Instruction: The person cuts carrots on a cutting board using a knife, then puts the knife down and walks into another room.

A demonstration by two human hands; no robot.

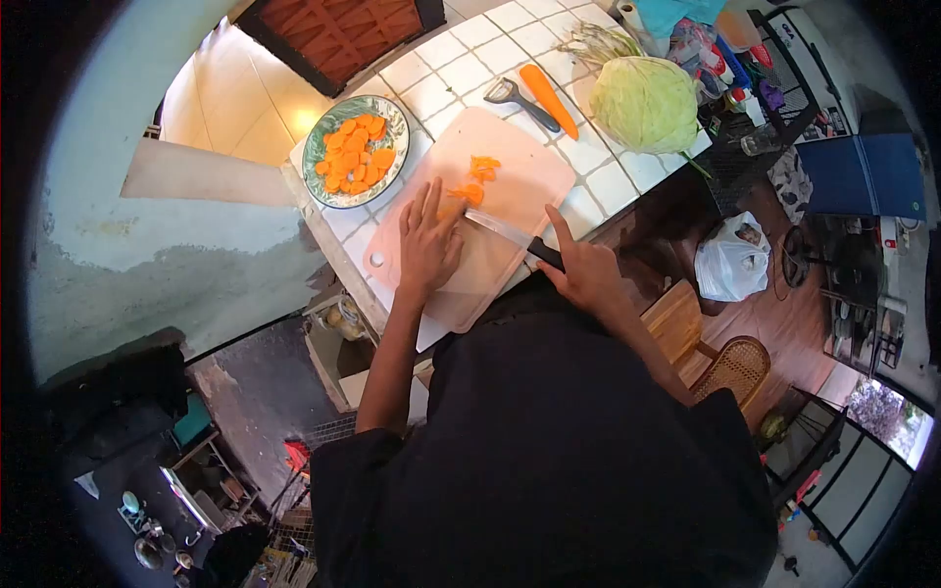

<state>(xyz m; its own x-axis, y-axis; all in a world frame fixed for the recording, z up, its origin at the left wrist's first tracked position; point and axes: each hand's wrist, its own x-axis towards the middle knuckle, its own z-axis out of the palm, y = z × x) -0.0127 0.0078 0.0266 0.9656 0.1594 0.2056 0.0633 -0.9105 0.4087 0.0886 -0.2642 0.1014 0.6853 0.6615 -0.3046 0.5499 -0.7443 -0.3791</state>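
My left hand [429, 238] lies on the pink cutting board [520, 162], its fingers stretched out and slightly apart beside small orange carrot pieces [470, 193]. In my right hand [580, 267] is the black handle of a knife [505, 230], with the index finger extended. The blade lies low over the board, its tip close to the carrot pieces and my left fingers. More carrot bits [484, 167] sit farther up the board. To the left, a patterned bowl [319, 187] holds carrot slices [355, 155].
Beyond the board on the tiled counter [441, 71] are a peeler [521, 102], a whole carrot [548, 100] and a cabbage [644, 105]. A white plastic bag [732, 259] and a wooden chair [737, 369] are at the right, below the counter.
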